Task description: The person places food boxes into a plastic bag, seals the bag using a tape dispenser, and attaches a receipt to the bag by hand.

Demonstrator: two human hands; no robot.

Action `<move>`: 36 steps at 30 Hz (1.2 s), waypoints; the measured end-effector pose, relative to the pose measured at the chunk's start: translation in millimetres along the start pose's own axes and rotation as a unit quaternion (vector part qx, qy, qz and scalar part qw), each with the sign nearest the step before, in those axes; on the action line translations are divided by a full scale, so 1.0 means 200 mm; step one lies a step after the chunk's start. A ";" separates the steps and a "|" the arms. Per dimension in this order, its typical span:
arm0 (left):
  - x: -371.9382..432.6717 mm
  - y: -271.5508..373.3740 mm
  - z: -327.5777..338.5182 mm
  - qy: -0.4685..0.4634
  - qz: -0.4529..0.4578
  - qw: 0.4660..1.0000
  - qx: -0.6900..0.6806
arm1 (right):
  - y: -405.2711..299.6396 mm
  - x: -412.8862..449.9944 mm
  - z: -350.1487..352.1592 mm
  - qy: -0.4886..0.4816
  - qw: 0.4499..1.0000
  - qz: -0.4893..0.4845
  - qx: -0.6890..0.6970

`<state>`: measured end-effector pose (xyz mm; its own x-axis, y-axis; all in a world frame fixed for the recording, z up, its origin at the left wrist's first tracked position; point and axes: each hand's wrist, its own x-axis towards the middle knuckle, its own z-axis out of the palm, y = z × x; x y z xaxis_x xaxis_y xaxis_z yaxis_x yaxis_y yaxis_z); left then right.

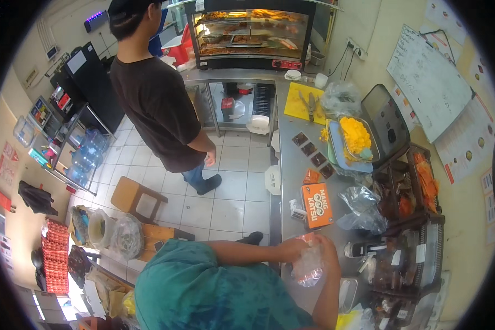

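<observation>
Just in front of my green shirt, both of my hands are together over the near part of the steel counter [291, 165]. My left hand [293, 250] grips a clear plastic bag [309, 268] with orange-red print from its left side. On the bag's upper right edge, my right hand [326, 244] also has hold; its fingertips are partly hidden. The bag hangs below the fingers, and its contents are unclear. Beyond my hands lies an orange printed box [317, 205], with a small white box [298, 209] at its left and a small orange packet [312, 176] behind it.
Four-sided dark sauce packs [309, 148] lie in a row. Behind them are yellow food in a tray [357, 136], knives [311, 105] on a yellow cutting board [297, 99] and a lit food warmer [251, 37]. Brown baskets [429, 247] line the right wall. A person [156, 90] stands left of the counter.
</observation>
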<state>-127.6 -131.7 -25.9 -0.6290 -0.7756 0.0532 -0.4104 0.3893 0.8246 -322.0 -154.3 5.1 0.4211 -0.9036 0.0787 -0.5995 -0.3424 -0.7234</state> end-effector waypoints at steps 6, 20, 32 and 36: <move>-0.01 -0.09 0.09 0.004 -0.047 0.998 0.052 | 0.06 -0.26 0.12 0.142 0.951 0.157 0.227; 0.01 -0.08 0.02 0.088 0.135 0.985 0.060 | -0.15 -0.77 0.49 0.456 0.857 0.227 0.076; -0.06 -0.13 -0.27 -0.252 0.067 0.965 0.019 | -0.01 -0.84 0.75 0.509 0.787 0.340 0.083; -0.15 -0.46 -0.26 -0.325 0.071 0.941 -0.068 | -0.13 -0.72 0.75 0.511 0.769 0.377 0.073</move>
<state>-35.6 -169.9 -74.6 -0.9598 -0.2366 -0.1511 -0.2318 0.3645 0.9019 -264.8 23.1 -91.5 -0.8084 -0.5872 0.0418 -0.2958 0.3439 -0.8912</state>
